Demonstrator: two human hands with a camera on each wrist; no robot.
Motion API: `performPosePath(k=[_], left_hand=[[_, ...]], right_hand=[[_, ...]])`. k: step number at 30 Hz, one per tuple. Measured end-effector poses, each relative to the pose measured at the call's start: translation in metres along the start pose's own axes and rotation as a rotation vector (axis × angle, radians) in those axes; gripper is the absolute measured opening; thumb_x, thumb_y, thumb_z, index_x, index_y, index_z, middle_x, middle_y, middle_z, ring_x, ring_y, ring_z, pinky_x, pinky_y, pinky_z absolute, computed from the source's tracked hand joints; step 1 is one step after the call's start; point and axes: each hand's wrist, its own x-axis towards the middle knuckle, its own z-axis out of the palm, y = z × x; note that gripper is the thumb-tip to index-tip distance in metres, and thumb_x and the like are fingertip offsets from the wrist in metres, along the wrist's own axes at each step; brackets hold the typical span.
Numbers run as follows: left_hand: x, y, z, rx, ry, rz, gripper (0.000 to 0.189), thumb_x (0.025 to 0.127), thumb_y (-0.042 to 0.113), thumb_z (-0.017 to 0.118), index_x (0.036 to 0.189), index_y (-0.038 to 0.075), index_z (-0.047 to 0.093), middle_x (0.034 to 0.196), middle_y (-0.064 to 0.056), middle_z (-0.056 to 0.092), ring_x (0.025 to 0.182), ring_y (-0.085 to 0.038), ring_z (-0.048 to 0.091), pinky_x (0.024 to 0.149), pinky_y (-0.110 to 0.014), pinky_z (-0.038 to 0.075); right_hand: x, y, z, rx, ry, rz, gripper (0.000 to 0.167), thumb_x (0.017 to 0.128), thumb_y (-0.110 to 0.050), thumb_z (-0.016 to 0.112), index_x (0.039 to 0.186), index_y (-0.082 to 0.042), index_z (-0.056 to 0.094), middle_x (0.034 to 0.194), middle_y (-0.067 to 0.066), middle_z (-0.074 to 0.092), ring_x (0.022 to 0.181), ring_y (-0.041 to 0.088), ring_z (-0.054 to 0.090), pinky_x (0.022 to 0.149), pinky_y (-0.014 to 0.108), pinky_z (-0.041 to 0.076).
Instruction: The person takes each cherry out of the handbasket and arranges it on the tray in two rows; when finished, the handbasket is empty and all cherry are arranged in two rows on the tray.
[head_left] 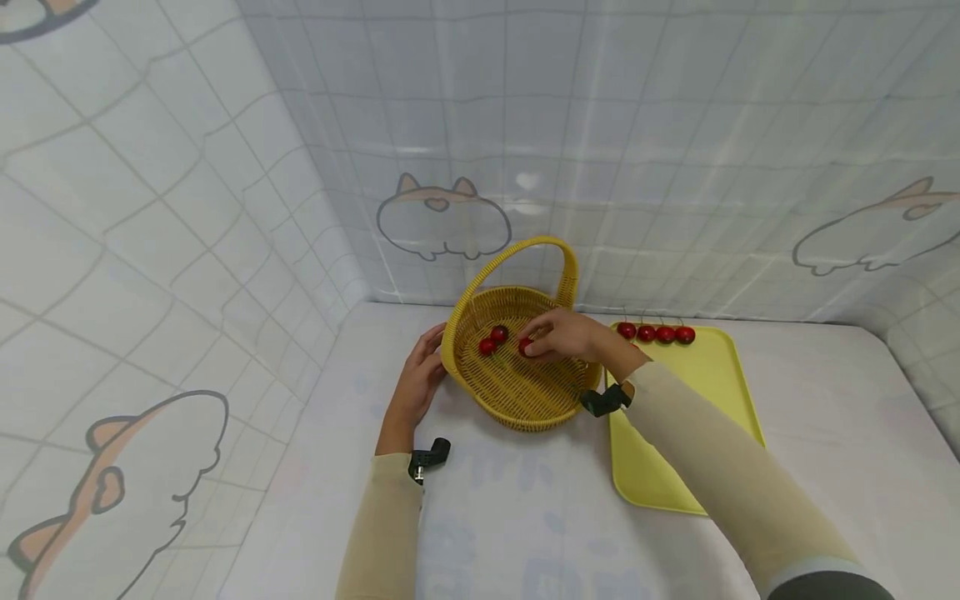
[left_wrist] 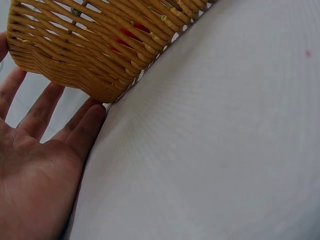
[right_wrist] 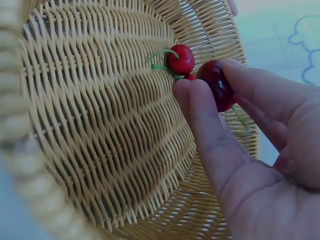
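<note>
A yellow wicker basket (head_left: 525, 408) with an arched handle stands on the table. My right hand (head_left: 566, 335) reaches inside it and pinches a dark red cherry (right_wrist: 216, 86) between thumb and fingers. Beyond that cherry in the right wrist view, a brighter red cherry (right_wrist: 181, 60) with a green stem lies in the basket, with another mostly hidden. The head view shows two cherries (head_left: 488, 346) at the basket's left inside. My left hand (head_left: 420, 379) rests against the basket's left outer side; in the left wrist view its straight fingers (left_wrist: 42, 110) touch the woven wall.
To the basket's right lies a yellow tray (head_left: 660, 467), partly under my right forearm. Several cherries (head_left: 665, 334) stand in a row along its far edge. A patterned white curtain (head_left: 637, 208) hangs behind the table and at its left side.
</note>
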Motion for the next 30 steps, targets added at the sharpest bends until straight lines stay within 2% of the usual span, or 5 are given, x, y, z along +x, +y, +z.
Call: performPosePath(k=[8, 16, 20, 24, 30], left_hand=[[0.000, 0.000, -0.001, -0.007, 0.003, 0.005, 0.051, 0.103, 0.017, 0.058, 0.152, 0.023, 0.047, 0.160, -0.004, 0.041, 0.145, -0.031, 0.044, 0.109, -0.030, 0.046], [0.000, -0.001, -0.004, -0.001, 0.005, 0.001, 0.051, 0.102, 0.017, 0.058, 0.151, 0.025, 0.047, 0.160, -0.001, 0.041, 0.144, -0.029, 0.044, 0.109, -0.031, 0.046], [0.000, -0.001, -0.004, 0.000, 0.005, 0.002, 0.051, 0.102, 0.017, 0.058, 0.151, 0.025, 0.047, 0.159, -0.001, 0.042, 0.143, -0.028, 0.045, 0.108, -0.030, 0.047], [0.000, 0.000, -0.003, 0.004, 0.003, 0.002, 0.051, 0.102, 0.018, 0.058, 0.152, 0.025, 0.047, 0.160, -0.001, 0.041, 0.143, -0.029, 0.045, 0.107, -0.029, 0.047], [-0.001, -0.001, -0.004, 0.009, 0.009, -0.004, 0.051, 0.102, 0.016, 0.057, 0.151, 0.026, 0.047, 0.160, 0.000, 0.041, 0.143, -0.028, 0.045, 0.108, -0.030, 0.046]], right_hand=[[-0.017, 0.002, -0.005, 0.040, 0.033, -0.091, 0.038, 0.102, -0.016, 0.062, 0.138, -0.003, 0.061, 0.135, 0.017, 0.060, 0.127, 0.043, 0.061, 0.108, 0.053, 0.047], [-0.035, 0.002, -0.013, 0.130, 0.101, -0.148, 0.035, 0.103, -0.011, 0.060, 0.136, -0.001, 0.058, 0.128, 0.022, 0.057, 0.110, 0.029, 0.071, 0.097, 0.041, 0.057], [-0.044, 0.007, -0.018, 0.128, 0.142, -0.180, 0.036, 0.103, -0.013, 0.061, 0.136, 0.001, 0.056, 0.130, 0.022, 0.055, 0.107, 0.023, 0.072, 0.095, 0.037, 0.058], [-0.053, 0.014, -0.022, 0.130, 0.172, -0.215, 0.041, 0.101, -0.014, 0.063, 0.137, 0.005, 0.054, 0.132, 0.021, 0.053, 0.106, 0.020, 0.072, 0.098, 0.039, 0.056], [-0.067, 0.023, -0.030, 0.077, 0.246, -0.240, 0.043, 0.099, -0.022, 0.068, 0.136, -0.003, 0.060, 0.133, 0.017, 0.059, 0.105, 0.016, 0.071, 0.097, 0.039, 0.057]])
